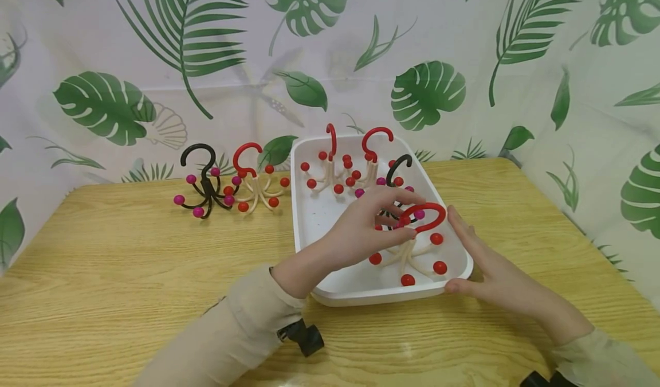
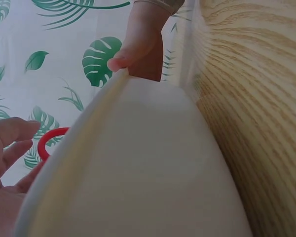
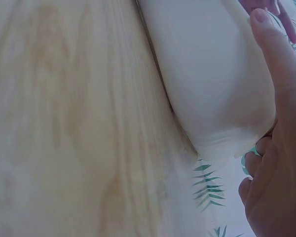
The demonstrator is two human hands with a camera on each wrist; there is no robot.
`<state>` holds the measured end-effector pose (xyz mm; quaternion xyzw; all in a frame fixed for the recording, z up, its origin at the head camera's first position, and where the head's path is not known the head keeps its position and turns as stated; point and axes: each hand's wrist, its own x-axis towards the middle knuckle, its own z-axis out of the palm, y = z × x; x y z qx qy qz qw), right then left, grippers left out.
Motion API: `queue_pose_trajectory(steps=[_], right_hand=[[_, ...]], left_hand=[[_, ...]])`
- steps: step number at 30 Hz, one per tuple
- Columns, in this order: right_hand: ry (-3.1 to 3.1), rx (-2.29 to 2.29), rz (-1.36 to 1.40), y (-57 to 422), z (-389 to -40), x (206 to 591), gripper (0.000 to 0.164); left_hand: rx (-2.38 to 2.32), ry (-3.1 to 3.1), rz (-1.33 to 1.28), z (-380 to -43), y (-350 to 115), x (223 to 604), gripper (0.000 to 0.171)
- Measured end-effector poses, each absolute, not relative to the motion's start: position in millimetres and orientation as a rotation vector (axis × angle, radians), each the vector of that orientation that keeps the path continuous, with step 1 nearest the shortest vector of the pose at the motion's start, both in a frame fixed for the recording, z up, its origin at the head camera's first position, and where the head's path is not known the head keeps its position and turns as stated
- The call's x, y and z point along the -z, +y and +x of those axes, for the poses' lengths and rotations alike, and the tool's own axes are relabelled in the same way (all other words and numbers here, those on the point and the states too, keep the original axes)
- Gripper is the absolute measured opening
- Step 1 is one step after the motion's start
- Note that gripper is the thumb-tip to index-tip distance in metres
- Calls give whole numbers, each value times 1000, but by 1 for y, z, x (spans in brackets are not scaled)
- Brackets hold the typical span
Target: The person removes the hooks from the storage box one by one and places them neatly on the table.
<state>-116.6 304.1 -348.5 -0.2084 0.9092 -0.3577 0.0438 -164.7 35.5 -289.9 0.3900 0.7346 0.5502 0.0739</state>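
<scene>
A multi-arm hook [image 1: 407, 255] with a red top loop, cream arms and red ball tips sits in the front right part of a white tray [image 1: 335, 301]. My left hand [image 1: 361, 221] reaches over the tray, fingers and thumb apart around that red loop. In the left wrist view, a gap shows between the fingertips and the red loop [image 2: 43, 145]. My right hand [image 1: 500, 278] holds the tray's front right corner, thumb at the front rim and fingers along the right side. A black hook [image 1: 399, 172] with magenta tips is partly hidden behind my left hand.
Two more red-topped cream hooks, one on the left [image 1: 330, 172] and one on the right [image 1: 372, 169], stand at the tray's back. Left of the tray, a black hook [image 1: 206, 186] and a red-topped hook [image 1: 255, 189] stand on the wooden table [image 1: 154, 272]. A leaf-print cloth [image 1: 340, 94] hangs behind.
</scene>
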Motion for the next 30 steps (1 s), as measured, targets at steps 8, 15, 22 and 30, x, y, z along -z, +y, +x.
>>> queue_pose_trajectory(steps=[8, 15, 22, 30], right_hand=[[2780, 1093, -645, 305, -118, 349, 108], [2775, 1106, -656, 306, -117, 350, 107], [2766, 1126, -668, 306, -118, 351, 107], [2759, 1129, -677, 306, -118, 351, 106]], left_hand=[[-1606, 2174, 1160, -167, 37, 292, 36], [-1637, 2139, 1122, -166, 38, 292, 30], [-1729, 2124, 1036, -165, 41, 295, 21], [-1793, 2153, 1020, -165, 41, 297, 17]])
